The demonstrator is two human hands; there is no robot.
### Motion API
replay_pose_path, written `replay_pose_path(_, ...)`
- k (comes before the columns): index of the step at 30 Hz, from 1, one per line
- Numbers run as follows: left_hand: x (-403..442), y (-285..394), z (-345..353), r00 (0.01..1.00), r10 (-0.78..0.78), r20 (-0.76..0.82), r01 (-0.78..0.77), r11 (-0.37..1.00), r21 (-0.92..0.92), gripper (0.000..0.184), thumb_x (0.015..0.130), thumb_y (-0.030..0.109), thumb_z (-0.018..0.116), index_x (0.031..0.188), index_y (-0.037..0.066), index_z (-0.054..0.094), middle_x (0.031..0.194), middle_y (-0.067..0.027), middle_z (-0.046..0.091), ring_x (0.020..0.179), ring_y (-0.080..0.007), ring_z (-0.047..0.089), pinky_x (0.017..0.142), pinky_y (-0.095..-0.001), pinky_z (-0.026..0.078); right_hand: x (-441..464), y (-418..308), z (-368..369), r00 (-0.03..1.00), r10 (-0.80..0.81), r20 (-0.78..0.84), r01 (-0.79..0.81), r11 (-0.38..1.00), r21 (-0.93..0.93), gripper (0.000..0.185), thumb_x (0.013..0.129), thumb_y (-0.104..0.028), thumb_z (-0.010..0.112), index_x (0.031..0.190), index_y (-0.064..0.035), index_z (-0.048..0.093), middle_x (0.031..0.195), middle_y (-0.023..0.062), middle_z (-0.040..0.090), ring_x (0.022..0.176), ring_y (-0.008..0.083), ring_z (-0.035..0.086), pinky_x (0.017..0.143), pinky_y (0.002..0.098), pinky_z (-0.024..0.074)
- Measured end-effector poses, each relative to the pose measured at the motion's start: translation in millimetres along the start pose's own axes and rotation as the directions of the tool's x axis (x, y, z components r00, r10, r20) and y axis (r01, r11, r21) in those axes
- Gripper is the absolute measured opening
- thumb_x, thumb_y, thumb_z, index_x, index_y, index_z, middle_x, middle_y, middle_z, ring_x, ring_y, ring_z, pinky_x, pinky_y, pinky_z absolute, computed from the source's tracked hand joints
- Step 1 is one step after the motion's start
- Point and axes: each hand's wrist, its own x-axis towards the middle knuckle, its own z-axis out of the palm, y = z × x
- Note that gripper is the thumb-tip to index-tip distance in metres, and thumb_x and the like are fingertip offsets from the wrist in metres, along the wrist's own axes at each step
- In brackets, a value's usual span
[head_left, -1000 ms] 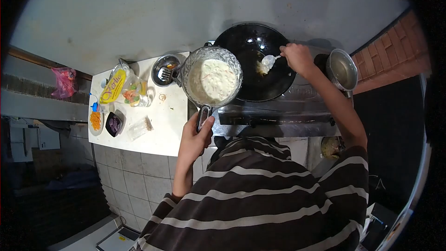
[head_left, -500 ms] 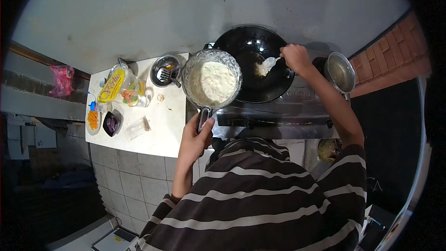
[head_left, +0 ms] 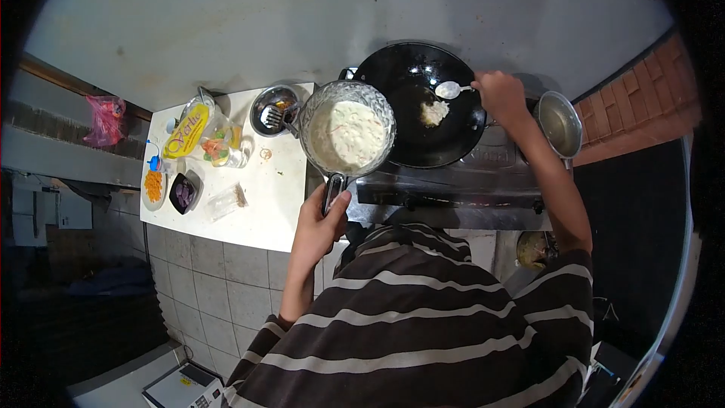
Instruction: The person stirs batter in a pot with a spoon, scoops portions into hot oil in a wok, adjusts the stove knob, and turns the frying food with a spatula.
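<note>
The stove (head_left: 491, 200) carries the black wok (head_left: 389, 132), whose position is unchanged. At the wok's left side, in this view, the saucepan (head_left: 364, 92) overlaps its rim; whether the two touch cannot be told from above. The saucepan is also unchanged in position and contains a thick, pale batter (head_left: 351, 136). My left hand (head_left: 319, 221) is wrapped around the saucepan handle (head_left: 333, 193), fingers curled, thumb along the top. My right hand (head_left: 500, 96) has shifted outward to the wok's right rim; its fingers are pinched on the spoon (head_left: 448, 91), with no visible gap at the handle. The spoon bowl has moved up and to the right, off the dollop (head_left: 434, 111). The dollop lies separately on the wok floor, near the spoon but apart from it. I judge this portion to be delivered. The bowl looks pale; whether batter residue or glare causes this, I cannot tell.
</note>
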Motion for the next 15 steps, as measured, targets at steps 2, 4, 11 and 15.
replay_pose_path(2, 2.5, 0.3, 1.9, 1.0, 0.011, -0.007, -0.011, 1.0, 0.007, 0.02, 0.097, 0.023, 0.06, 0.095, 0.005, 0.052, 0.058, 0.007, 0.041, 0.045, -0.0031, 0.034, 0.04, -0.0225, 0.025, -4.2, -7.5, -32.3, 0.997, 0.076, 0.004, -0.076, 0.986, 0.15, 0.016, 0.088, -0.019, 0.063, 0.081, -0.0046, 0.064, 0.072, 0.0168, 0.063, 0.072, 0.0381, 0.064, 0.062, 0.0459, 0.0495)
replay_pose_path(4, 5.0, -4.9, 2.2, 1.0, 0.019, -0.021, -0.018, 0.999, 0.045, 0.02, 0.097, 0.023, 0.06, 0.095, 0.005, 0.052, 0.058, 0.0068, 0.041, 0.045, -0.0032, 0.034, 0.04, -0.0224, 0.026, -8.3, -20.1, -70.7, 0.995, 0.102, 0.016, -0.103, 0.959, 0.262, 0.018, 0.088, -0.02, 0.064, 0.081, -0.0036, 0.062, 0.07, 0.0174, 0.062, 0.071, 0.0393, 0.062, 0.062, 0.0463, 0.0478)
replay_pose_path(11, 9.7, -6.6, 1.6, 0.999, 0.038, 0.009, -0.039, 0.995, 0.087, 0.024, 0.096, 0.023, 0.062, 0.101, 0.001, 0.055, 0.058, 0.0048, 0.045, 0.045, -0.0042, 0.039, 0.04, -0.0235, 0.029, -8.9, -68.8, -151.6, 0.997, 0.018, 0.073, -0.048, 0.899, 0.436, 0.014, 0.09, -0.017, 0.061, 0.089, -0.0033, 0.061, 0.067, 0.0166, 0.059, 0.067, 0.0389, 0.059, 0.06, 0.0471, 0.0438)
replay_pose_path(15, 8.2, -9.4, -1.1, 0.996, 0.084, 0.042, -0.087, 0.992, 0.09, 0.022, 0.097, 0.022, 0.061, 0.103, 0.002, 0.054, 0.06, 0.0059, 0.045, 0.046, -0.0035, 0.038, 0.041, -0.0221, 0.029, -9.7, -101.9, -124.7, 0.973, -0.213, -0.091, 0.229, 0.939, 0.256, 0.008, 0.086, -0.007, 0.057, 0.093, -0.0054, 0.053, 0.081, 0.0115, 0.059, 0.063, 0.0309, 0.062, 0.057, 0.0415, 0.0498)
